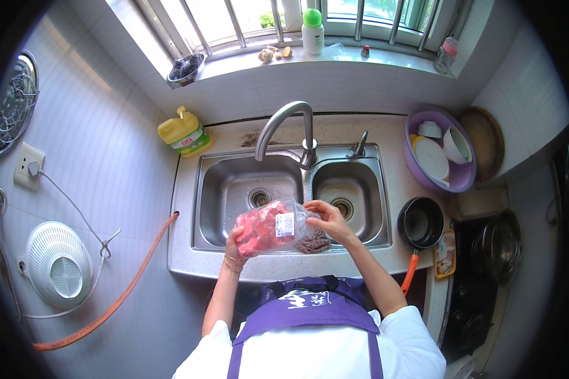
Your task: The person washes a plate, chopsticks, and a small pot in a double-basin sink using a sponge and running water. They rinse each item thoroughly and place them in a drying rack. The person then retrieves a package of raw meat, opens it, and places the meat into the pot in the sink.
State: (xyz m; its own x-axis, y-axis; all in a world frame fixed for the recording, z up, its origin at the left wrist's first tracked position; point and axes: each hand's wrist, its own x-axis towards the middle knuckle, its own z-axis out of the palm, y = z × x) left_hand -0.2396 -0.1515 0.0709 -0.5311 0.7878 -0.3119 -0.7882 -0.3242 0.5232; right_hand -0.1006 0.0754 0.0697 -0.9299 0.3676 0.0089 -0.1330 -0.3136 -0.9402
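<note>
A clear plastic bag of raw red meat (261, 226), with a white printed label on its side, is held over the front of the left basin (225, 184) of a steel double sink. My left hand (235, 244) supports the bag's left end from below, the thumb on its side. At the other end, the fingers of my right hand (329, 220) pinch the gathered plastic. Just beneath that hand, a brown cloth (314, 242) lies on the sink's front rim. Between the basins rises a curved steel faucet (284, 111); no water is seen running from it.
A yellow detergent jug (186, 135) stands behind left. On the right are a purple basin (415, 163) of dishes, a black saucepan (421, 222) with an orange handle, a packaged tray (445, 254) and a gas stove (474, 293). An orange hose (133, 296) enters the counter at left.
</note>
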